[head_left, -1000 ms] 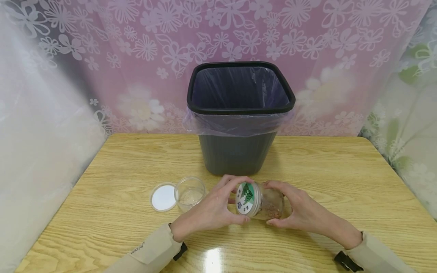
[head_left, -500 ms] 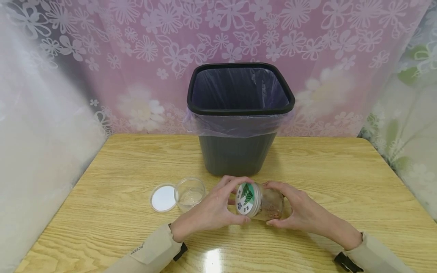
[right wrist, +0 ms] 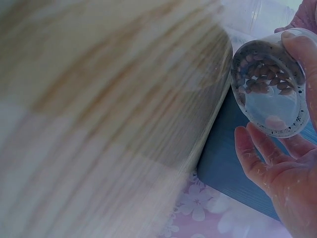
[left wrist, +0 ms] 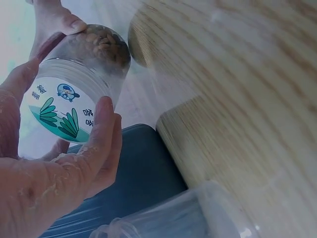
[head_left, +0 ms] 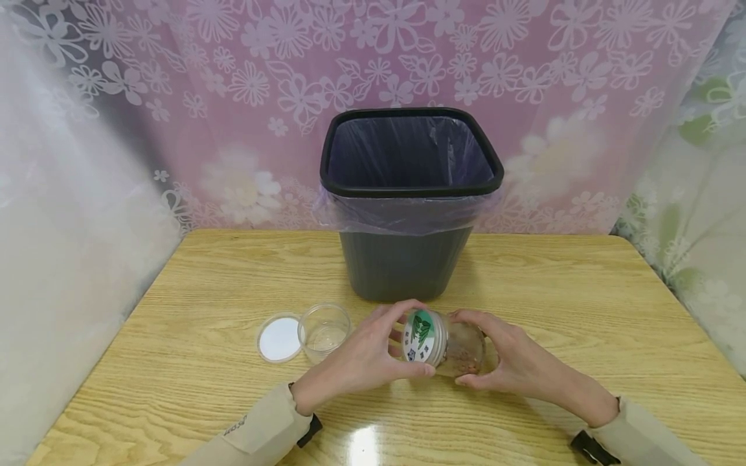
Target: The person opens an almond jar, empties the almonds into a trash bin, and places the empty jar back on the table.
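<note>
A clear plastic jar (head_left: 465,346) lies tipped on its side between the two hands, low over the table. Its round lid (left wrist: 62,106) bears a white and green label with leaves and faces left. My left hand (head_left: 373,349) holds this lid at its edge, thumb below and fingers above. The right hand (head_left: 513,356) grips the jar's body near its base. Through the wall show several small brown nut-like pieces (right wrist: 267,77). Left of the left hand an open clear jar (head_left: 324,330) stands upright, and a round lid with a white disc (head_left: 280,338) lies beside it.
A dark trash bin (head_left: 405,259) lined with a thin purple bag stands behind the hands on the wooden table (head_left: 192,304). A pink flowered curtain (head_left: 262,129) hangs behind the table, with pale sheets at both sides.
The labelled lid has turned a little in the left hand, its print now rotated. The left thumb has shifted slightly right and up along the lid; the right hand and the jar body stay put.
</note>
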`<state>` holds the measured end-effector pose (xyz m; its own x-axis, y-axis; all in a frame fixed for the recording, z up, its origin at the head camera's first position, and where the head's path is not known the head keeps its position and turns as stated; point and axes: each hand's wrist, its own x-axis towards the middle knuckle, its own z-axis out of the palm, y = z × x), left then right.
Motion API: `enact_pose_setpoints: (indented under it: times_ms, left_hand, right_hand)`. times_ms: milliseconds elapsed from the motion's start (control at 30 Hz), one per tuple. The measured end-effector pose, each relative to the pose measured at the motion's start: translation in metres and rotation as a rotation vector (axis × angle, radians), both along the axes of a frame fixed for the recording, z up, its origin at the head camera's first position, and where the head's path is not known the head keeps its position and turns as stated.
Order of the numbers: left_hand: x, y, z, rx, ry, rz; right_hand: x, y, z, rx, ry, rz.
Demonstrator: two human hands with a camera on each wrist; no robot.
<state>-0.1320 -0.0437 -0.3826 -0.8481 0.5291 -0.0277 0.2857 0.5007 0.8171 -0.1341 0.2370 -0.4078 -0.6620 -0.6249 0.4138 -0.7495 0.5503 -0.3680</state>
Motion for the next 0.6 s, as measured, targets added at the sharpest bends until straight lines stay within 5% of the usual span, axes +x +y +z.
enact_pose_setpoints:
  times_ms: [600]
  left_hand:
    - [0.0005,0.0007,-0.0019,0.069,0.063,-0.09]
  right_hand:
    - [-0.0015,0.0014,-0.0031,-0.007,0.022,0.005]
